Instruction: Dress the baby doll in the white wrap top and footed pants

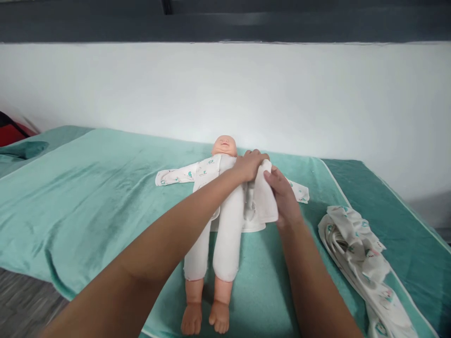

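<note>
A baby doll (227,244) with a white cloth body lies on its back, head toward the wall and bare feet toward me. It wears a white printed baby shirt (207,170), its left-hand sleeve stretched out on the bed. The shirt's right-hand front panel is lifted, showing its plain inner side. My left hand (251,164) grips the top of that panel beside the doll's chest. My right hand (282,190) pinches the panel's outer edge, thumb in front. The other sleeve's cuff sticks out behind my right hand.
A green velvety sheet (105,197) covers the bed, with a darker green band at the right. Folded white printed baby clothes (362,258) lie at the right. A white wall (176,89) stands behind the bed. Something red and black (14,131) shows at the far left.
</note>
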A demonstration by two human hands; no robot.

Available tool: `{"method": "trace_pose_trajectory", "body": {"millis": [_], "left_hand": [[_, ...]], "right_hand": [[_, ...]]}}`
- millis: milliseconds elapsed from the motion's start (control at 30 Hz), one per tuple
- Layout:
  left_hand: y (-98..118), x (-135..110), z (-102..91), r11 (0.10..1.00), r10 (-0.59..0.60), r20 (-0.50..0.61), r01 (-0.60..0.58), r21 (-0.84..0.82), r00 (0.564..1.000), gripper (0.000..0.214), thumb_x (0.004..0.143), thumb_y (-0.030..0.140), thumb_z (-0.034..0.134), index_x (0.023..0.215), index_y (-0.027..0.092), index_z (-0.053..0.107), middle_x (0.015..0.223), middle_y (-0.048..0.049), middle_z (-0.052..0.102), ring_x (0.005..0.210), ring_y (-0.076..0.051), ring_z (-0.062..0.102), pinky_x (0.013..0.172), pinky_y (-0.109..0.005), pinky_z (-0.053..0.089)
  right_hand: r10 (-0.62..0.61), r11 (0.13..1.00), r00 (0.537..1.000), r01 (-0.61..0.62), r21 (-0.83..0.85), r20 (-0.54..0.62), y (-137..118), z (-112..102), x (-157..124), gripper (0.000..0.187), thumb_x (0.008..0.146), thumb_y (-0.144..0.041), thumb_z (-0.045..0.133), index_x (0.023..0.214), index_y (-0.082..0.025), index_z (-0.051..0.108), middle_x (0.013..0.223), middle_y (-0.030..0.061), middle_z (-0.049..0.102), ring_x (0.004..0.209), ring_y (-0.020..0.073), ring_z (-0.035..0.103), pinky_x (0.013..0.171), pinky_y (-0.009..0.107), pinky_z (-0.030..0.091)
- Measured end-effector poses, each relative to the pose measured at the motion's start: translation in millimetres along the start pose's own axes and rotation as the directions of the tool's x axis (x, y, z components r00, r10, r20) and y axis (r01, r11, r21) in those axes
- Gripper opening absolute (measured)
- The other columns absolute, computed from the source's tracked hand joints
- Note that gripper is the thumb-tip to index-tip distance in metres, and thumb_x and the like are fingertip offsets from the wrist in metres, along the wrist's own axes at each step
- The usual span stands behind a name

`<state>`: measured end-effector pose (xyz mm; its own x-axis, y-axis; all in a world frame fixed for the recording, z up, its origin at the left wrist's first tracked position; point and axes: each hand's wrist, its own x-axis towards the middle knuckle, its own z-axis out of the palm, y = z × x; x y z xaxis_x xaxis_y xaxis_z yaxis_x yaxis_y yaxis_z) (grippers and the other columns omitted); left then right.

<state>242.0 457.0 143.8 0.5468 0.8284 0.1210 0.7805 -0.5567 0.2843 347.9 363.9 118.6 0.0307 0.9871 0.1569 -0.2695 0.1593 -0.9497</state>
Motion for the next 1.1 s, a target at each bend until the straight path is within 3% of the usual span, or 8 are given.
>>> {"method": "trace_pose_trajectory", "body": {"millis": [167,367,500,633,767,867,933,1100], "left_hand": [[-42,-15,-29.7,0.947,0.128,-0.119,-0.157,-0.279,0.985,0.020,0.073,0.014,0.051,0.087,0.020,0.064,0.086,-0.0015,0.068,0.078,-0.017,0.059,0.072,-0.031,0.046],[-69,-42,-32.5,0.986,-0.078,-0.431,0.005,-0.168,0.899,0.022,0.077,0.005,0.043,0.074,0.022,0.056,0.094,-0.0057,0.066,0.098,-0.022,0.055,0.083,-0.035,0.045],[-76,-55,-21.2,0.945,-0.271,-0.456,0.144,-0.295,0.847,0.020,0.081,0.004,0.047,0.077,0.021,0.056,0.091,-0.0061,0.063,0.090,-0.021,0.056,0.079,-0.034,0.044],[-72,-64,-14.4,0.810,-0.414,-0.397,0.132,-0.572,0.819,0.004,0.091,0.018,0.053,0.089,0.021,0.055,0.085,-0.0016,0.063,0.079,-0.017,0.057,0.075,-0.031,0.042],[-61,-73,-13.6,0.707,-0.458,-0.309,0.130,-0.695,0.833,0.014,0.083,0.023,0.067,0.091,0.021,0.055,0.082,0.0017,0.060,0.079,-0.015,0.056,0.075,-0.029,0.042],[-55,-80,-12.1,0.637,-0.452,-0.266,0.099,-0.765,0.851,0.020,0.078,0.018,0.069,0.094,0.021,0.057,0.077,0.0044,0.056,0.075,-0.013,0.055,0.074,-0.028,0.042],[-54,-84,-9.4,0.588,-0.454,-0.258,0.070,-0.806,0.853,0.023,0.078,0.016,0.068,0.097,0.021,0.057,0.074,0.0056,0.055,0.072,-0.013,0.054,0.073,-0.027,0.042],[-57,-86,-1.1,0.518,-0.510,-0.306,0.003,-0.855,0.804,0.019,0.078,0.013,0.065,0.094,0.019,0.058,0.071,0.0062,0.053,0.068,-0.011,0.051,0.075,-0.026,0.041]], "right_hand": [[-0.008,0.981,0.973,0.052,-0.185,0.231,9,17,-10,0.052,0.079,-0.032,0.074,0.127,-0.033,0.055,0.125,0.0011,0.068,0.111,0.0252,0.066,0.092,0.041,0.055],[-0.109,0.675,0.913,0.358,-0.645,0.393,6,26,-23,0.044,0.088,-0.022,0.060,0.132,-0.030,0.056,0.129,0.0037,0.065,0.116,0.0264,0.061,0.100,0.044,0.046],[-0.125,0.538,0.776,0.577,-0.614,0.619,4,29,-29,0.044,0.084,-0.007,0.051,0.121,-0.026,0.062,0.105,0.0030,0.069,0.097,0.0224,0.062,0.088,0.039,0.047],[-0.142,0.421,0.719,0.666,-0.616,0.680,10,32,-31,0.042,0.079,-0.002,0.052,0.114,-0.023,0.064,0.098,0.0029,0.070,0.095,0.0232,0.059,0.088,0.040,0.042],[-0.111,0.431,0.727,0.649,-0.627,0.677,9,29,-29,0.034,0.082,-0.005,0.054,0.111,-0.024,0.061,0.108,0.0039,0.069,0.097,0.0217,0.059,0.087,0.036,0.042],[-0.049,0.415,0.841,0.507,-0.755,0.538,1,18,-26,0.014,0.085,-0.021,0.064,0.096,-0.023,0.056,0.095,0.0023,0.065,0.081,0.0188,0.056,0.071,0.032,0.041],[0.025,0.404,0.888,0.411,-0.817,0.459,-4,9,-24,0.020,0.085,-0.035,0.069,0.084,-0.024,0.051,0.080,-0.0013,0.059,0.069,0.0165,0.050,0.062,0.030,0.037],[0.132,0.449,0.813,0.461,-0.765,0.567,-12,10,-28,0.033,0.091,-0.034,0.061,0.064,-0.022,0.046,0.065,-0.0034,0.050,0.061,0.0131,0.042,0.059,0.029,0.032]]}}
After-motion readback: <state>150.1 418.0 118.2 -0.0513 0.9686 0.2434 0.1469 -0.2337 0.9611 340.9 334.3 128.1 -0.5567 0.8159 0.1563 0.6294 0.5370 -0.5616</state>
